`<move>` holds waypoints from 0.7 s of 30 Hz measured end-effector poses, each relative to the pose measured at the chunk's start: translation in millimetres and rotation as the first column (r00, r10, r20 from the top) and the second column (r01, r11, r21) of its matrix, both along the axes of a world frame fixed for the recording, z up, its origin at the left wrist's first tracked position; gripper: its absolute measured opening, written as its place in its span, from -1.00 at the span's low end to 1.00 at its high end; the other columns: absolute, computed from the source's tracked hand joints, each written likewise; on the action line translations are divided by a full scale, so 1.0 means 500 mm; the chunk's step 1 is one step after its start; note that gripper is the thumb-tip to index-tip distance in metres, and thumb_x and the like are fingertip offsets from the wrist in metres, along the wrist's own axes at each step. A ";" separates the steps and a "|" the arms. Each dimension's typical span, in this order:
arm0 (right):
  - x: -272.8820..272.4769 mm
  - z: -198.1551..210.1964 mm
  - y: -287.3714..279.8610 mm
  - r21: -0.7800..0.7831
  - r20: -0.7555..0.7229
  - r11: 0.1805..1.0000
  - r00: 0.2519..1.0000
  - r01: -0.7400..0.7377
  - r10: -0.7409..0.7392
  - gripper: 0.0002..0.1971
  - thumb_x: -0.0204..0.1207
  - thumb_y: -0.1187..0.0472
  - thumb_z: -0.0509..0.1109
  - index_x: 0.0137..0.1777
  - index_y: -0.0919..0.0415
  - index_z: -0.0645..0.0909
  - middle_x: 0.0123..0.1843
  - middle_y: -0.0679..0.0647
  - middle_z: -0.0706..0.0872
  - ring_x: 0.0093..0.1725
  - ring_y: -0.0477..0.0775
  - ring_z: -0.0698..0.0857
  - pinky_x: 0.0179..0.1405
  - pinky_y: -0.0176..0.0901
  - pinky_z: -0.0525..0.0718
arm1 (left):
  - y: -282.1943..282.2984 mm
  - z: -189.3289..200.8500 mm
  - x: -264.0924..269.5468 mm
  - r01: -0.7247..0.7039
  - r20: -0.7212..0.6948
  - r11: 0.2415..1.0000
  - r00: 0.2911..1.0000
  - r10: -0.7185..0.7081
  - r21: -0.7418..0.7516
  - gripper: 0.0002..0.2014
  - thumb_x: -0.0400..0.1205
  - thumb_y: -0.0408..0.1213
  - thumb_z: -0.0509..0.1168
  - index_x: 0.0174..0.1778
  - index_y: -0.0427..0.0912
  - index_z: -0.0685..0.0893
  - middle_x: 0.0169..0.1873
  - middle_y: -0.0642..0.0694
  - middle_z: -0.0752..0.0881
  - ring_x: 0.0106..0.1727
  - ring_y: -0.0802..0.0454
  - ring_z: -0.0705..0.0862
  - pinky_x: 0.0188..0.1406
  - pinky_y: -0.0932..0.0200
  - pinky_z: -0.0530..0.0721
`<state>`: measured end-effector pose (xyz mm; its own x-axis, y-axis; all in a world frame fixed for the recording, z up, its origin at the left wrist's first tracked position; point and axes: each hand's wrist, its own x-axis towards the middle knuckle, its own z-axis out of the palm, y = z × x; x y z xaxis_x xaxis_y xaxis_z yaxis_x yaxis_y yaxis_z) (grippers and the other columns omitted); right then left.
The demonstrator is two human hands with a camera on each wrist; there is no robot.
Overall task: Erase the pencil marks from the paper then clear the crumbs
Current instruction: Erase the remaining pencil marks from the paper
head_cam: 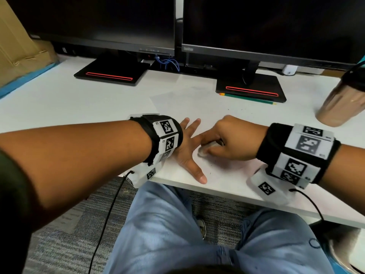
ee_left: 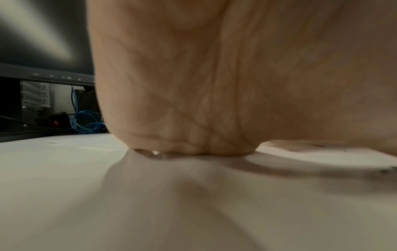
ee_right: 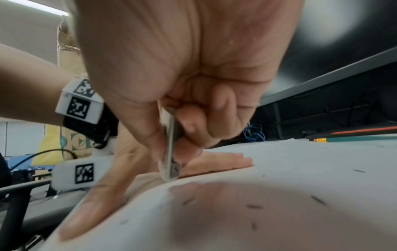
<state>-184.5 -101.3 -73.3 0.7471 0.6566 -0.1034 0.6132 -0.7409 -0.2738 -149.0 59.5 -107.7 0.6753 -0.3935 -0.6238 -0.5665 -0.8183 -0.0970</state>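
Note:
A white sheet of paper (head_cam: 197, 103) lies on the white desk near its front edge. My left hand (head_cam: 187, 153) lies flat on the paper with fingers spread, pressing it down. My right hand (head_cam: 223, 141) pinches a white eraser (ee_right: 170, 152) between thumb and curled fingers, its tip on the paper just beside the left hand's fingers. Small dark eraser crumbs (ee_right: 254, 206) lie scattered on the paper in front of the right wrist. In the left wrist view only the heel of the palm (ee_left: 193, 101) on the paper shows.
Two dark monitors stand at the back on black bases (head_cam: 112, 74) (head_cam: 250, 88). A green pencil (head_cam: 248, 98) lies by the right base. A metallic tumbler (head_cam: 343, 101) stands at the right. The desk's front edge (head_cam: 227, 191) runs just below my hands, above my knees.

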 end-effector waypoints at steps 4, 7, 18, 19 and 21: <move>0.002 -0.013 0.019 -0.022 -0.012 1.000 1.000 -0.004 0.004 -0.82 0.59 0.07 0.36 0.06 -0.03 0.80 -0.27 -0.13 0.79 -0.42 -0.24 0.58 -0.32 -0.33 0.49 | -0.001 -0.001 -0.004 0.001 -0.007 1.000 1.000 0.000 0.019 0.29 0.19 0.70 0.21 0.67 0.26 -0.36 0.58 -0.16 -0.64 0.62 -0.29 -0.58 0.61 -0.48 -0.27; -0.007 -0.004 0.024 -0.072 -0.130 0.993 0.988 -0.096 0.087 -0.84 0.55 0.13 0.36 -0.10 0.02 0.79 -0.30 -0.10 0.77 -0.40 -0.17 0.60 -0.29 -0.21 0.59 | -0.002 0.000 -0.004 0.008 0.001 1.000 1.000 -0.008 0.005 0.26 0.21 0.67 0.23 0.70 0.28 -0.28 0.58 -0.18 -0.64 0.62 -0.32 -0.57 0.62 -0.47 -0.25; 0.003 -0.013 0.020 0.004 -0.120 0.999 0.992 -0.036 0.036 -0.84 0.55 0.11 0.40 0.05 -0.07 0.79 -0.40 -0.27 0.69 -0.35 -0.27 0.64 -0.31 -0.51 0.51 | -0.003 -0.011 0.004 -0.014 0.016 1.000 1.000 0.014 0.001 0.35 0.14 0.69 0.25 0.68 0.25 -0.36 0.58 -0.13 -0.64 0.62 -0.25 -0.58 0.63 -0.46 -0.25; 0.002 -0.015 0.019 0.033 -0.097 0.999 0.995 -0.013 0.016 -0.83 0.56 0.11 0.40 0.07 -0.06 0.80 -0.43 -0.32 0.65 -0.35 -0.32 0.62 -0.35 -0.53 0.47 | -0.004 -0.012 0.004 -0.017 0.015 1.000 1.000 0.017 0.004 0.36 0.14 0.70 0.25 0.67 0.25 -0.38 0.58 -0.12 -0.64 0.62 -0.24 -0.58 0.63 -0.46 -0.26; -0.002 -0.013 0.016 0.023 -0.126 0.999 0.992 -0.024 0.027 -0.83 0.56 0.11 0.40 0.05 -0.06 0.81 -0.43 -0.28 0.65 -0.37 -0.29 0.60 -0.39 -0.51 0.41 | -0.004 -0.010 0.005 -0.010 0.017 1.000 1.000 0.010 -0.002 0.35 0.13 0.70 0.25 0.67 0.26 -0.39 0.58 -0.13 -0.64 0.62 -0.27 -0.58 0.62 -0.47 -0.26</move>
